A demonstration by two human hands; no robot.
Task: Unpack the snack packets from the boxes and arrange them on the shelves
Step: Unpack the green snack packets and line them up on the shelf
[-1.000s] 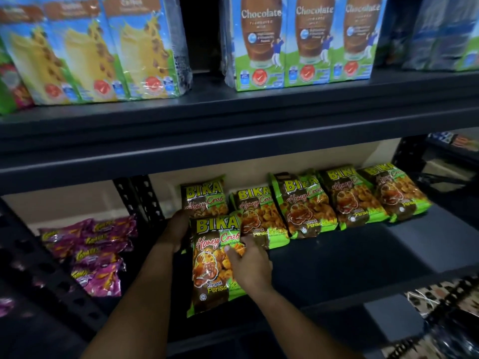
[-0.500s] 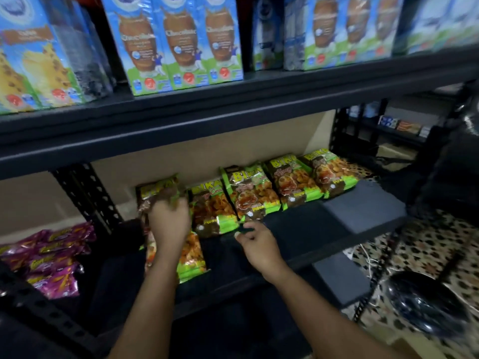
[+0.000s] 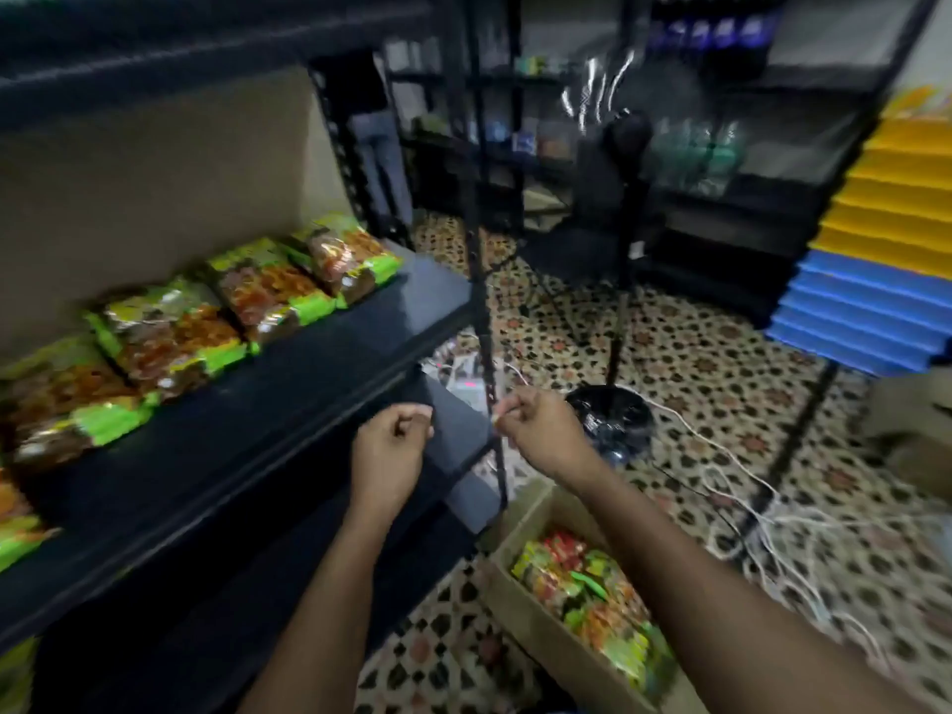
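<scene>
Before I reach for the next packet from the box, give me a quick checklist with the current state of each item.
1. Left hand free: ok, fingers curled, holding nothing.
2. Right hand free: cannot tell, something small and pale shows at its fingertips, blurred.
3. Box open and stocked: ok, snack packets visible inside, on the floor below the right forearm.
4. Room on the shelf: ok, bare dark surface in front of the row of shelved packets.
5. Path to the box: ok, nothing lies between the hands and its opening.
6. Floor hazards: not ok, loose white cables trail right of the box.
</scene>
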